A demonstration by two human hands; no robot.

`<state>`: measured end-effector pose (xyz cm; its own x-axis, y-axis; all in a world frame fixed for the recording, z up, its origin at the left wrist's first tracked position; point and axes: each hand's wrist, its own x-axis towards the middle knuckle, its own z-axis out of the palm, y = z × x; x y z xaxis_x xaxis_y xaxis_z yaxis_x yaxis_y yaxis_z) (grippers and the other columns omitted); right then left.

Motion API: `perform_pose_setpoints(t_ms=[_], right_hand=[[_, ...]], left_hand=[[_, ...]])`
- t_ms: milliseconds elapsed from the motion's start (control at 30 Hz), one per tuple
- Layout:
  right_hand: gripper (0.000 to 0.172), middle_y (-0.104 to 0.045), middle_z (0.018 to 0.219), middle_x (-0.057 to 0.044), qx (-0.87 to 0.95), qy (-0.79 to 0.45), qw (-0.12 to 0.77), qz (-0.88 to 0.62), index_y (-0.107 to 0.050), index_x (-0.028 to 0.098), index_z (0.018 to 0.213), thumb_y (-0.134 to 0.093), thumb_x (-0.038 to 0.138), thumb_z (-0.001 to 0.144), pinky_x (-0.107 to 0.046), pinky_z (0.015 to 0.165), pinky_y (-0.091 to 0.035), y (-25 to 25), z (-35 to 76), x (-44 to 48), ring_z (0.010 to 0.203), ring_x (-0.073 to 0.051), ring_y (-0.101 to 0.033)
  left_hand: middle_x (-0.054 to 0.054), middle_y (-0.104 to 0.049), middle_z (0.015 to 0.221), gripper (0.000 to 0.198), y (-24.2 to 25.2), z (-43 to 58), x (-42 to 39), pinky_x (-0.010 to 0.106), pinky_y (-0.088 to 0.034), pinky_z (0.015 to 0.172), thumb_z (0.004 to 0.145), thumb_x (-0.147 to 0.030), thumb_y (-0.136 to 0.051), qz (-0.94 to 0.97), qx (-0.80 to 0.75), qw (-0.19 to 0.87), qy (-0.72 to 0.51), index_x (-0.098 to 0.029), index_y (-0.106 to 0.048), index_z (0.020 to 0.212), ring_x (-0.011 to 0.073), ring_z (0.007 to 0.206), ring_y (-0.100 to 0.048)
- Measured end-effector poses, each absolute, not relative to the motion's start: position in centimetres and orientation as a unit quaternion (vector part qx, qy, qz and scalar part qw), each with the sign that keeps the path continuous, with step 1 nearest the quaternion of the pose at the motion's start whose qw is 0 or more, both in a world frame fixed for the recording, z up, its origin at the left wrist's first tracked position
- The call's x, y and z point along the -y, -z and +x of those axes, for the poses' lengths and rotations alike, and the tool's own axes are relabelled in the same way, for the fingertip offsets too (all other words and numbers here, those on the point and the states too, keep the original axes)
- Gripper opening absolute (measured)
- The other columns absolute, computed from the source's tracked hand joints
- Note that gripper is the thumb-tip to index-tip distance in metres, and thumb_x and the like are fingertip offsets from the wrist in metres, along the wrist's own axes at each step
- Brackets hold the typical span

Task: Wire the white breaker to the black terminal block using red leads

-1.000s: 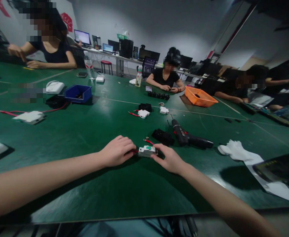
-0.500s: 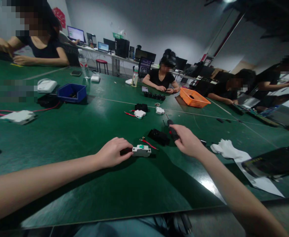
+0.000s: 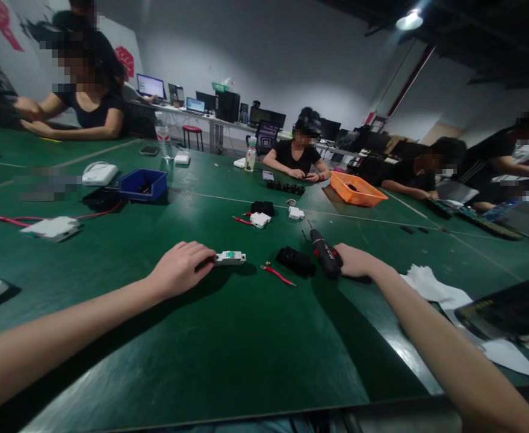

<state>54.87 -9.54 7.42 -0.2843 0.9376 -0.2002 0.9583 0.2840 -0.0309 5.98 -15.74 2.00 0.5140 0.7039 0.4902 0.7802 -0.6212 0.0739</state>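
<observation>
My left hand (image 3: pixel 183 267) is closed on the near end of a white circuit breaker (image 3: pixel 233 258) with a green switch, low over the table. My right hand (image 3: pixel 353 260) grips a black cordless screwdriver (image 3: pixel 326 252) with red marks, its thin bit pointing away from me. Part of the tool's handle is hidden behind my fingers. Between the hands lie a short red wire (image 3: pixel 280 275) with a ring terminal and a black block-like object (image 3: pixel 295 260). Farther off are a breaker with red wires (image 3: pixel 259 220) and a small white breaker (image 3: pixel 296 213).
Bins in blue (image 3: pixel 143 185) and orange (image 3: pixel 357 189) stand farther back on the green table (image 3: pixel 228 361). At left is another wired breaker (image 3: pixel 53 228). On the right lie white gloves (image 3: pixel 431 285) and a dark device (image 3: pixel 508 310). Several people sit around the table.
My left hand has moved left and slightly away with the breaker. The screwdriver has turned in my right hand, which shifted right, so more of the tool shows. The view has shifted a little.
</observation>
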Motion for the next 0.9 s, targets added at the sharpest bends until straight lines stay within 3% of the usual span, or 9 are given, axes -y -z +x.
perform_pose_setpoints(t_ms=[200, 333, 467, 533, 600, 700, 900], right_hand=[[0.041, -0.068, 0.105, -0.016, -0.772, 0.014, 0.044, 0.634, -0.062, 0.016, 0.103, -0.066, 0.046, 0.075, -0.033, 0.069, -0.045, -7.8, 55.1, 11.0, 0.088, -0.03, -0.067], [0.037, -0.069, 0.099, -0.015, -0.772, 0.034, -0.101, 0.626, -0.06, 0.018, 0.097, -0.069, 0.041, 0.07, -0.036, 0.071, -0.048, -9.1, 53.9, 12.2, 0.087, -0.031, -0.066], [0.036, -0.066, 0.078, -0.007, -0.729, 0.231, -0.323, 0.557, -0.06, 0.02, 0.099, -0.064, 0.045, 0.073, -0.039, 0.068, -0.051, -10.4, 49.7, 15.4, 0.071, -0.025, -0.062], [0.036, -0.063, 0.073, -0.004, -0.684, 0.364, -0.368, 0.514, -0.061, 0.02, 0.105, -0.062, 0.043, 0.077, -0.036, 0.064, -0.05, -10.9, 46.6, 17.9, 0.066, -0.022, -0.06], [0.033, -0.062, 0.07, -0.003, -0.649, 0.455, -0.371, 0.484, -0.063, 0.02, 0.104, -0.063, 0.043, 0.08, -0.033, 0.062, -0.05, -11.4, 43.7, 20.5, 0.064, -0.02, -0.059], [0.037, -0.061, 0.065, -0.002, -0.639, 0.552, -0.295, 0.448, -0.064, 0.021, 0.108, -0.064, 0.048, 0.084, -0.033, 0.061, -0.051, -11.7, 40.4, 23.7, 0.063, -0.02, -0.06], [0.034, -0.066, 0.082, -0.004, -0.66, 0.602, -0.207, 0.399, -0.066, 0.026, 0.108, -0.067, 0.051, 0.084, -0.035, 0.062, -0.054, -10.5, 37.9, 25.3, 0.06, -0.017, -0.062]], left_hand=[[0.009, -0.073, 0.098, 0.026, -1.9, 4.8, 15.0, 0.036, -0.046, 0.076, 0.096, -0.031, -0.048, -0.849, 0.436, 0.122, 0.272, -0.02, -0.071, 0.104, 0.0224, 0.089, -0.066], [0.009, -0.073, 0.098, 0.027, -1.8, 5.0, 14.9, 0.036, -0.046, 0.076, 0.097, -0.031, -0.047, -0.848, 0.434, 0.128, 0.274, -0.019, -0.071, 0.105, 0.0218, 0.09, -0.066], [0.009, -0.073, 0.1, 0.028, -1.7, 5.1, 15.1, 0.037, -0.043, 0.076, 0.099, -0.031, -0.046, -0.849, 0.439, 0.137, 0.262, -0.018, -0.07, 0.107, 0.0227, 0.09, -0.065], [0.009, -0.073, 0.1, 0.027, -1.7, 5.0, 15.2, 0.037, -0.042, 0.075, 0.099, -0.031, -0.046, -0.85, 0.438, 0.135, 0.261, -0.018, -0.069, 0.106, 0.0223, 0.09, -0.065], [0.009, -0.073, 0.099, 0.026, -1.7, 5.0, 15.4, 0.036, -0.042, 0.075, 0.099, -0.03, -0.046, -0.852, 0.435, 0.134, 0.258, -0.018, -0.069, 0.105, 0.0213, 0.089, -0.064], [0.008, -0.072, 0.096, 0.024, -1.7, 5.1, 15.6, 0.034, -0.042, 0.074, 0.098, -0.029, -0.047, -0.853, 0.434, 0.143, 0.253, -0.018, -0.068, 0.104, 0.0199, 0.086, -0.064], [0.007, -0.072, 0.097, 0.024, -1.6, 5.1, 15.7, 0.034, -0.041, 0.078, 0.1, -0.029, -0.046, -0.851, 0.438, 0.166, 0.236, -0.018, -0.067, 0.105, 0.0198, 0.089, -0.063]])
